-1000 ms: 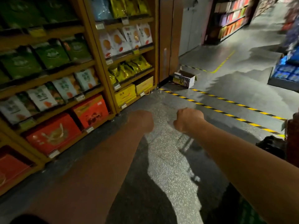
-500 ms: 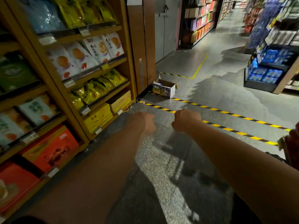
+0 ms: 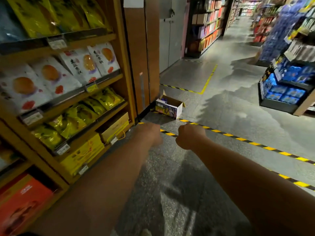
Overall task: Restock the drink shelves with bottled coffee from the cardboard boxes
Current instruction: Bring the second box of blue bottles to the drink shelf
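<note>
Both my arms reach straight forward over the speckled floor. My left hand and my right hand are seen from the back, with the fingers curled into fists. Nothing shows in either fist. An open cardboard box with printed sides stands on the floor ahead, against the foot of a brown pillar, about a step beyond my hands. Something blue lies inside it. No coffee bottles or drink shelves are in view.
A wooden snack shelf with yellow and white bags runs along the left. Yellow-black floor tape crosses the aisle just past my hands. A display of blue packs stands at right. The aisle stretches on toward far shelves.
I have moved forward along the aisle and the view has tilted up. The box and striped tape are closer. Both fists keep the same pose.
</note>
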Demonstrator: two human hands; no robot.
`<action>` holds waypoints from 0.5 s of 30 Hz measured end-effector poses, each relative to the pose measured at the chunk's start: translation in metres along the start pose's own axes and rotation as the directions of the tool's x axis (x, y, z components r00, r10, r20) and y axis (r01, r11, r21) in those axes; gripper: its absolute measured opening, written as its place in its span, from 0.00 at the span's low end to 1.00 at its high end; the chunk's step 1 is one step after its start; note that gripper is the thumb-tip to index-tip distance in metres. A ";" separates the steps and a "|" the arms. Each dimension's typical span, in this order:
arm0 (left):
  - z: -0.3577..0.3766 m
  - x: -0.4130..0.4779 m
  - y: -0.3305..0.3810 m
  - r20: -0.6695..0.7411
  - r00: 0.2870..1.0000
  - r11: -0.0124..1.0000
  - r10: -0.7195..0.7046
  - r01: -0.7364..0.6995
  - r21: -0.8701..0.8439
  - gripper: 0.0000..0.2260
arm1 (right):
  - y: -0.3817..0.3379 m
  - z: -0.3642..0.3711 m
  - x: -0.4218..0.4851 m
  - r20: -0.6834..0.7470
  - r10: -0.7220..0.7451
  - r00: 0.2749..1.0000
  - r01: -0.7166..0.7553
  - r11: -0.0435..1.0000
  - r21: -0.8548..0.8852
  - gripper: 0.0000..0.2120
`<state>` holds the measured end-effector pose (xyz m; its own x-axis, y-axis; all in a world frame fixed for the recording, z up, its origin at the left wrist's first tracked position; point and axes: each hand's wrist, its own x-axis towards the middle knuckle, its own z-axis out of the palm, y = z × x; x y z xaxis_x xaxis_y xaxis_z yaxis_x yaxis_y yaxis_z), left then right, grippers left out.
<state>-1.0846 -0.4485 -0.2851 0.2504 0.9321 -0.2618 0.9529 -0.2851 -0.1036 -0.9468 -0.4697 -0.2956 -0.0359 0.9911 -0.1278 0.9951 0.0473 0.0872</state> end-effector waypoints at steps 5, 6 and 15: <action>-0.033 0.124 -0.026 0.013 0.997 0.996 0.080 -0.081 0.040 0.12 | 0.013 -0.012 0.116 -0.004 0.083 0.997 -0.083 0.995 0.050 0.11; -0.042 0.148 -0.030 0.015 0.995 0.994 0.094 -0.095 0.054 0.12 | 0.017 -0.015 0.136 0.000 0.101 0.995 -0.100 0.993 0.058 0.11; -0.080 0.363 -0.016 0.029 0.976 0.973 0.214 -0.216 0.086 0.11 | 0.099 -0.022 0.312 0.050 0.228 0.972 -0.232 0.967 0.103 0.14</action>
<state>-0.9957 -0.0875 -0.3021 0.4437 0.8424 -0.3059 0.8580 -0.4978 -0.1264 -0.8617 -0.1533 -0.3048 0.1966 0.9683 -0.1541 0.9803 -0.1971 0.0119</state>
